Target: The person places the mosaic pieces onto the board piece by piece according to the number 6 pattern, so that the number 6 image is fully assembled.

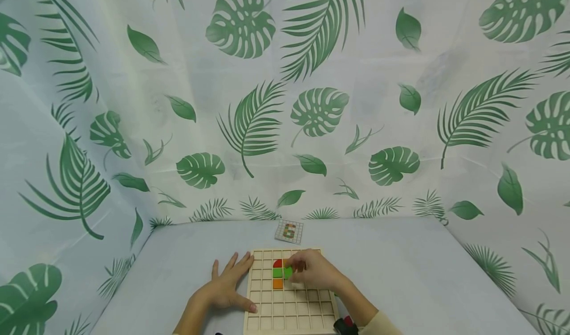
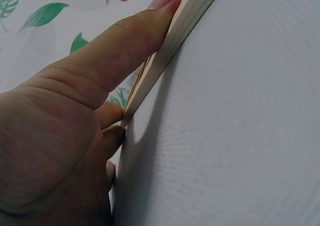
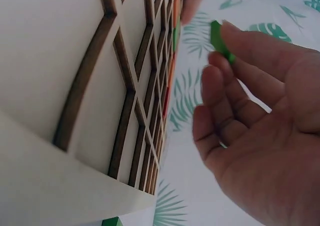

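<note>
A pale wooden grid board (image 1: 267, 305) lies on the table in the head view. My left hand (image 1: 224, 288) rests at its left edge, fingers spread, with the thumb on the frame; the left wrist view shows that thumb (image 2: 135, 41) along the board's side. Over the board, my right hand (image 1: 313, 270) pinches a green tile (image 3: 219, 41) between thumb and forefinger, apart from the grid in the right wrist view. In the cells beside it sit a red tile with a rounded corner (image 1: 278, 263), a green tile (image 1: 277, 272) and an orange tile (image 1: 278, 284). My right hand hides some cells.
Behind the board lies a small pattern card (image 1: 289, 231) showing a coloured figure on a grid. Black and red objects (image 1: 346, 324) are by the right forearm. A green piece (image 3: 112, 221) lies beyond the board's edge. Leaf-printed cloth (image 1: 311, 186) walls the table.
</note>
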`<state>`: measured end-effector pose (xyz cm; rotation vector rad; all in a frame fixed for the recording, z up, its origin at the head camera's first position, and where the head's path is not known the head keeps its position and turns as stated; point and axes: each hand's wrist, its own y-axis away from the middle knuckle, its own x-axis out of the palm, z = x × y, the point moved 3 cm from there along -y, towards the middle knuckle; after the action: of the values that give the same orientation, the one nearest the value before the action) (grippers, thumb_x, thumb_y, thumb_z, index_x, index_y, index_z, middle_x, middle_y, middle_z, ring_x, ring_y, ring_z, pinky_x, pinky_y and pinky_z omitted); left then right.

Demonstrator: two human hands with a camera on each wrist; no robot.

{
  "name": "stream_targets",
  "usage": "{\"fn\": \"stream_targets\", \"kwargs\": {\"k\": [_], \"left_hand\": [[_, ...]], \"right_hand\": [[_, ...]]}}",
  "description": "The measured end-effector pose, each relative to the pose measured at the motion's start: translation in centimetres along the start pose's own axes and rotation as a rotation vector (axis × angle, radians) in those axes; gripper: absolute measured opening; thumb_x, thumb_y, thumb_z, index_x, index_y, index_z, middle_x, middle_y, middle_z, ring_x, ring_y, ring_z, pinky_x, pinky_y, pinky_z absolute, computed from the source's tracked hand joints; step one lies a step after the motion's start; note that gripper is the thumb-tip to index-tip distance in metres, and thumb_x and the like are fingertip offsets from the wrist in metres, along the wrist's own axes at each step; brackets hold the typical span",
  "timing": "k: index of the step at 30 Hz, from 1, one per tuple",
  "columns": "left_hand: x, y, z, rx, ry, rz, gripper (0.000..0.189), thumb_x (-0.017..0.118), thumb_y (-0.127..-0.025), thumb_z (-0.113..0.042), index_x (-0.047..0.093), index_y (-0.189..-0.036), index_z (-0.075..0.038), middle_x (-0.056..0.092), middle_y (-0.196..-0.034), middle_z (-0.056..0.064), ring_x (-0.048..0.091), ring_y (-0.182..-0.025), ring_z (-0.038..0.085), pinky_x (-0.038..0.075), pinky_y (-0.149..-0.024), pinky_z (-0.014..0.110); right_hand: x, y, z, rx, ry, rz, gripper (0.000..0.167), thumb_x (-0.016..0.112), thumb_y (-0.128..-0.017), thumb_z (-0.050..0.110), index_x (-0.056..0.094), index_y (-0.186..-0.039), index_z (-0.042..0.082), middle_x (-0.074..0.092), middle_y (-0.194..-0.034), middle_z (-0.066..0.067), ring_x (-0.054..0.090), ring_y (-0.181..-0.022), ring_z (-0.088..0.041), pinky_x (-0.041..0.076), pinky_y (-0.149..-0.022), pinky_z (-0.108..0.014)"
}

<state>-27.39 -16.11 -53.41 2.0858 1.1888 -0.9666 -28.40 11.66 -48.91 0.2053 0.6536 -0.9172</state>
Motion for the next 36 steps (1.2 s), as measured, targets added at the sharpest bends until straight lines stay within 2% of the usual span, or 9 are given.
{"fn": "stream_targets", "kwargs": {"k": [4, 14, 25, 36], "left_hand": [[0.0, 0.0, 0.0, -0.005, -0.002, -0.001, 0.132, 0.09, -0.063, -0.068, 0.025, -0.166, -0.016, 0.016, -0.176, 0.007, -0.001, -0.162, 0.044, -0.024, -0.111, 0.08], [-0.1, 0.0, -0.2, -0.005, 0.01, 0.006, 0.132, 0.089, -0.064, -0.069, 0.026, -0.166, -0.015, 0.016, -0.176, 0.007, -0.002, -0.162, 0.044, -0.024, -0.11, 0.08], [0.0, 0.0, -0.2, 0.003, 0.008, 0.002, 0.133, 0.09, -0.064, -0.067, 0.025, -0.166, -0.014, 0.016, -0.175, 0.01, -0.001, -0.162, 0.045, -0.025, -0.11, 0.08], [0.0, 0.0, -0.3, -0.014, -0.005, 0.007, 0.133, 0.089, -0.063, -0.068, 0.025, -0.167, -0.015, 0.016, -0.176, 0.008, -0.001, -0.162, 0.043, -0.023, -0.111, 0.08]], "right_hand": [[0.2, 0.1, -0.1, -0.018, 0.018, 0.032, 0.024, 0.082, -0.087, 0.008, 0.078, -0.109, 0.002, 0.073, -0.094, -0.009, 0.06, -0.077, -0.003, 0.053, -0.067, -0.02], [0.6, 0.2, -0.3, 0.066, 0.116, 0.077, 0.023, 0.086, -0.085, 0.012, 0.079, -0.106, 0.006, 0.069, -0.083, 0.006, 0.058, -0.072, -0.003, 0.051, -0.065, -0.021], [1.4, 0.2, -0.3, 0.062, 0.19, 0.098, 0.024, 0.085, -0.086, 0.013, 0.081, -0.109, 0.007, 0.069, -0.088, 0.005, 0.052, -0.074, -0.002, 0.049, -0.066, -0.02], [1.5, 0.2, -0.3, 0.028, 0.276, 0.072, 0.019, 0.083, -0.087, 0.01, 0.082, -0.107, 0.009, 0.071, -0.09, 0.007, 0.054, -0.076, 0.003, 0.051, -0.067, -0.018]]}}
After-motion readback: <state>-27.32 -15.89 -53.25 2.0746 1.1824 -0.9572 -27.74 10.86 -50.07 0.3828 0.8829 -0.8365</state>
